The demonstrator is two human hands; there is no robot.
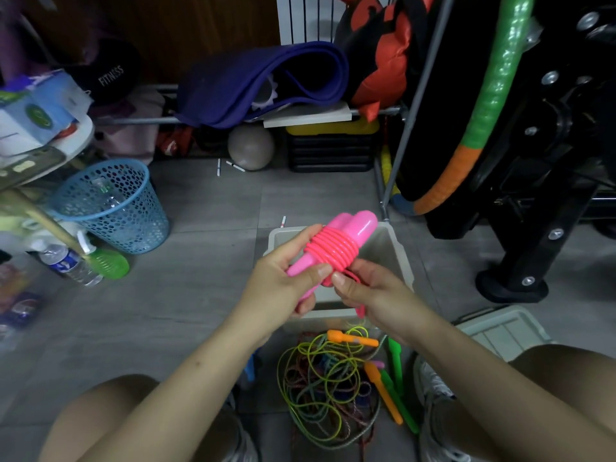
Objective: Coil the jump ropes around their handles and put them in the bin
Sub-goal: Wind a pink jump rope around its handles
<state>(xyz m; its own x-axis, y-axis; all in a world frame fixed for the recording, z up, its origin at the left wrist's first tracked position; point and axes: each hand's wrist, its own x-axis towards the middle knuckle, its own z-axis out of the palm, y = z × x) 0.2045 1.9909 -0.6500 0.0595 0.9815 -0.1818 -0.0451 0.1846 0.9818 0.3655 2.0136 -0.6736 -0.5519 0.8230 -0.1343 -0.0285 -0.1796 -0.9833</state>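
My left hand (pixel 283 278) grips the two pink handles (pixel 350 228) of a pink jump rope, held together and pointing up to the right. Several turns of pink rope (pixel 330 250) are wound tightly round them. My right hand (pixel 366 291) pinches the loose rope end just below the coil. Both hands hover over a white bin (pixel 398 258) on the floor, whose inside is mostly hidden behind them. A tangle of yellow-green and dark ropes (pixel 326 385) with orange (pixel 383 388) and green handles (pixel 396 365) lies on the floor between my knees.
A white bin lid (pixel 506 331) lies at the right. A blue mesh basket (pixel 113 205) and plastic bottles (pixel 71 265) stand at the left. A black exercise machine (pixel 533 195) with a green and orange hoop is at the right. A rack with a purple mat (pixel 260 85) is behind.
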